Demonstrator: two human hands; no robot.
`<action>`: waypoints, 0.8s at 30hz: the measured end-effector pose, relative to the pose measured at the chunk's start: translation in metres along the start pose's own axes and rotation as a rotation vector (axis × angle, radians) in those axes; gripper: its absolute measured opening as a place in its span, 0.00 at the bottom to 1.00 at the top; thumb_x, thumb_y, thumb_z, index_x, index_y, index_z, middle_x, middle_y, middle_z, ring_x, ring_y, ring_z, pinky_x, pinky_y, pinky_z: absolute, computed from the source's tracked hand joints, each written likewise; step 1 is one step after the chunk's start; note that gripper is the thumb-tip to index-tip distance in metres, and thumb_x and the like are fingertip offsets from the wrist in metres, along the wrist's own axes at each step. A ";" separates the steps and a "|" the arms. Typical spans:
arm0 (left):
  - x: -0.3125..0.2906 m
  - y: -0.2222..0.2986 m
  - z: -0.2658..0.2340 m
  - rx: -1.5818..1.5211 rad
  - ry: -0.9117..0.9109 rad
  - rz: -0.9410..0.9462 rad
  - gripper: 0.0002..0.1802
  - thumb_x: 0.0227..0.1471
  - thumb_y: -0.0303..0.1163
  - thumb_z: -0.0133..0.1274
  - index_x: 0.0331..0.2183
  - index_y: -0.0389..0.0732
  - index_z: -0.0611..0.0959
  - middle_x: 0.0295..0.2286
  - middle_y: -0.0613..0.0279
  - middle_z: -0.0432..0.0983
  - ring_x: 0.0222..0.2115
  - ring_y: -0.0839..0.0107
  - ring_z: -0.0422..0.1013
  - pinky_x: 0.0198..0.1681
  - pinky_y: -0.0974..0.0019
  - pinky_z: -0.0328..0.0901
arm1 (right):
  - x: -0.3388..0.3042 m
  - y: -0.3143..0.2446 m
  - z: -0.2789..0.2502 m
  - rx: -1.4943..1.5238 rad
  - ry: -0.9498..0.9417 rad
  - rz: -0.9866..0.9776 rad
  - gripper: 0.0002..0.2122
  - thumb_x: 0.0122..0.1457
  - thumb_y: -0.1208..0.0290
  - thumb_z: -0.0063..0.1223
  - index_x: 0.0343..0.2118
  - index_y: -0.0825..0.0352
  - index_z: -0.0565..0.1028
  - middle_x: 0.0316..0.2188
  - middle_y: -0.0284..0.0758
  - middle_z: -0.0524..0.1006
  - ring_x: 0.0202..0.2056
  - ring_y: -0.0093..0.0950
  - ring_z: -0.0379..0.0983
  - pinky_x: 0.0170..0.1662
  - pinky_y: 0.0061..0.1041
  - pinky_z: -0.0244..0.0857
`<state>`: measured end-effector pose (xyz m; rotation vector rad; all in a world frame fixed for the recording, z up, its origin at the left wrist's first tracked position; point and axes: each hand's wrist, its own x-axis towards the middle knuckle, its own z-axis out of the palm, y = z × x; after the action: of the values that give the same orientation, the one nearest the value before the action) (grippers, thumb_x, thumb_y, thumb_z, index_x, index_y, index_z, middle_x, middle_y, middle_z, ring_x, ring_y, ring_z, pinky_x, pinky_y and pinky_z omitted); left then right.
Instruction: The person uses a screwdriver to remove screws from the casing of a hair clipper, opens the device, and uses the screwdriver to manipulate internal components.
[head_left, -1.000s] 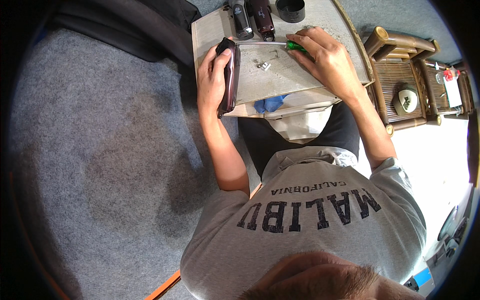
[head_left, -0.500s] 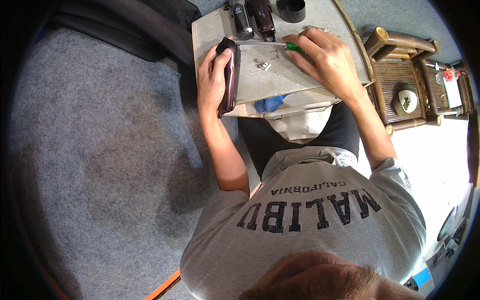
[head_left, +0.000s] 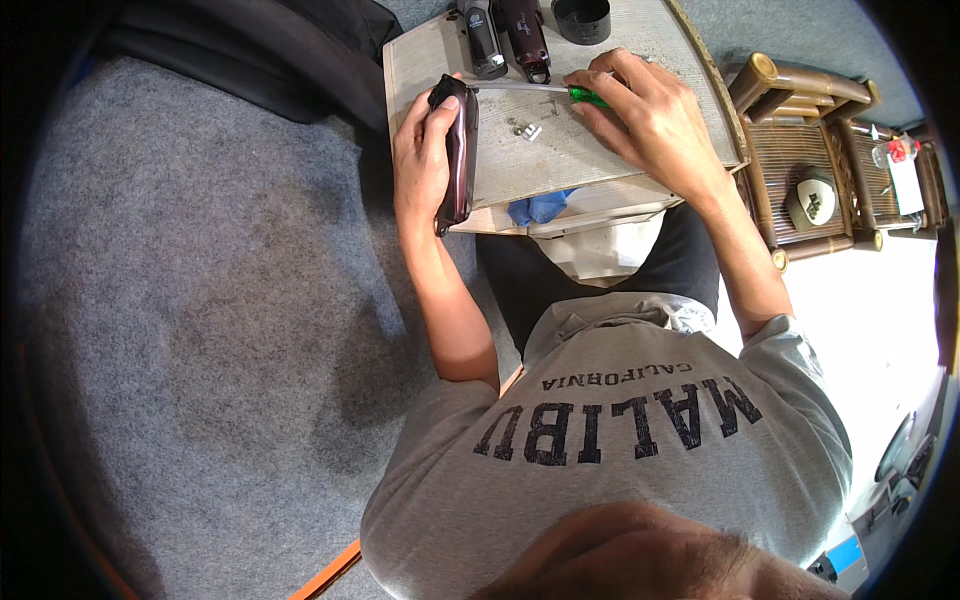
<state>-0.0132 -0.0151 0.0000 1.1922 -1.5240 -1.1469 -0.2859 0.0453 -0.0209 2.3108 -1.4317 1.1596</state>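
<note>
My left hand (head_left: 424, 165) is wrapped round a dark maroon hair clipper (head_left: 461, 165), held upright at the table's left side with its black head away from me. My right hand (head_left: 652, 125) closes on the green handle of a screwdriver (head_left: 590, 96). The metal shaft runs left across the tabletop, and its tip meets the clipper near its head; the exact contact point is too small to see. Between my hands lie a small white part (head_left: 532, 131) and several tiny metal bits, perhaps screws.
On the worn wooden table (head_left: 560, 160) stand a black clipper (head_left: 484, 40), a maroon clipper casing (head_left: 526, 40) and a round black container (head_left: 582, 20). A blue cloth (head_left: 541, 206) sits in the open drawer below. Bamboo furniture (head_left: 800, 170) holding a cap (head_left: 815, 202) is to the right.
My right hand and the screwdriver have shifted very slightly left. The clipper in my left hand has tilted a little; both grips are unchanged.
</note>
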 end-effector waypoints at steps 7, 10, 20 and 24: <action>0.000 0.002 0.001 0.032 0.010 0.007 0.22 0.66 0.41 0.53 0.53 0.36 0.86 0.40 0.65 0.81 0.40 0.77 0.72 0.48 0.73 0.65 | -0.001 0.002 0.004 0.014 0.008 0.041 0.13 0.62 0.69 0.65 0.48 0.64 0.81 0.41 0.35 0.78 0.41 0.38 0.80 0.44 0.38 0.75; -0.001 0.002 0.001 0.017 0.007 0.007 0.22 0.66 0.41 0.54 0.53 0.36 0.86 0.39 0.66 0.81 0.39 0.78 0.72 0.47 0.73 0.65 | 0.003 0.002 0.000 -0.023 0.009 -0.014 0.13 0.61 0.69 0.66 0.47 0.64 0.81 0.41 0.34 0.77 0.41 0.38 0.80 0.44 0.38 0.76; 0.001 -0.001 0.000 0.028 -0.007 0.007 0.20 0.67 0.38 0.53 0.52 0.36 0.86 0.37 0.67 0.79 0.38 0.79 0.70 0.44 0.73 0.65 | 0.000 0.000 0.006 0.023 0.020 0.029 0.13 0.61 0.69 0.67 0.47 0.60 0.82 0.43 0.31 0.78 0.40 0.34 0.82 0.42 0.36 0.78; 0.003 -0.003 -0.001 0.018 -0.011 0.028 0.19 0.67 0.37 0.53 0.51 0.36 0.86 0.37 0.66 0.79 0.38 0.79 0.70 0.44 0.73 0.65 | 0.002 0.003 0.004 -0.045 0.040 -0.033 0.13 0.61 0.68 0.67 0.48 0.60 0.83 0.44 0.30 0.78 0.40 0.34 0.81 0.42 0.35 0.77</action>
<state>-0.0120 -0.0183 -0.0027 1.1749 -1.5577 -1.1258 -0.2858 0.0402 -0.0226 2.2596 -1.3866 1.1460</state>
